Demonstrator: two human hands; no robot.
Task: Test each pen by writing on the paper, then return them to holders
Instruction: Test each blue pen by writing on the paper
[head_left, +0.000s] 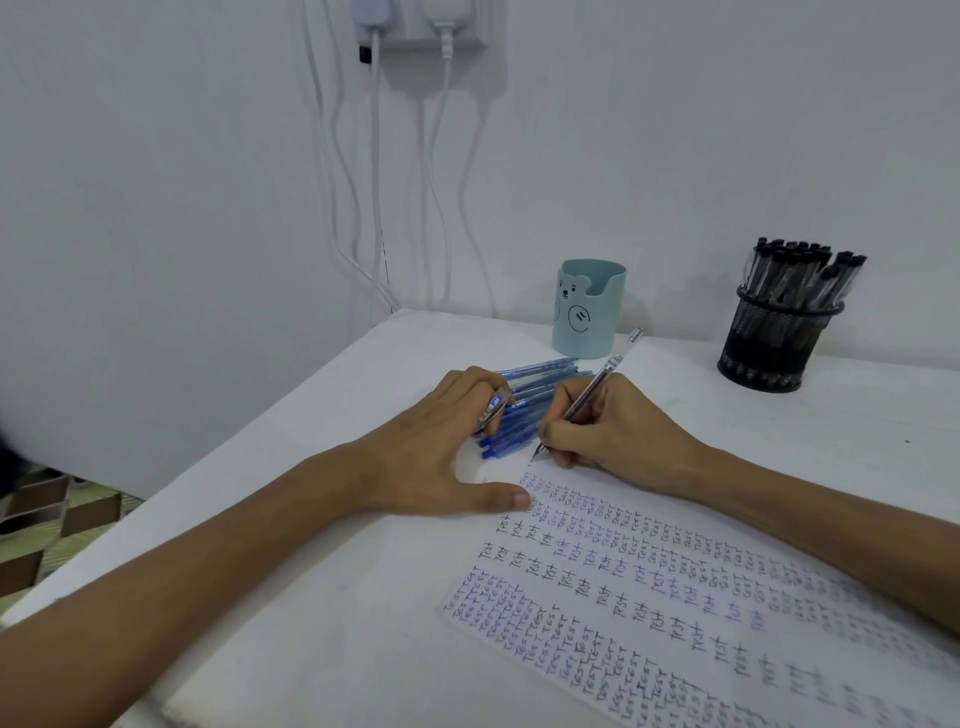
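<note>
Presently, a slim clear-barrelled pen (605, 374) is gripped in the right hand (613, 421), pinched between thumb and curled fingers. The pen is tilted with its upper end pointing away from the person. Its tip is set at the far corner of the white sheet of paper (675, 597). The sheet lies flat on the white surface (311, 597) and is covered with rows of small handwritten marks in blue and black ink.

The left hand (431, 441) is laid palm down just beside the sheet, with its thumb touching the sheet's edge. Its fingers are bent over a pile of blue pens (540, 379) lying on the surface. One pen of the pile shows between two fingers; whether it is gripped cannot be told.

A pale blue cylindrical holder printed with a bear (589, 309) stands upright behind the pile. A black wire-mesh holder (774, 338) stands well apart to its right and is filled with black-capped pens (800, 265). White cables (376, 182) hang down the wall behind the surface.
</note>
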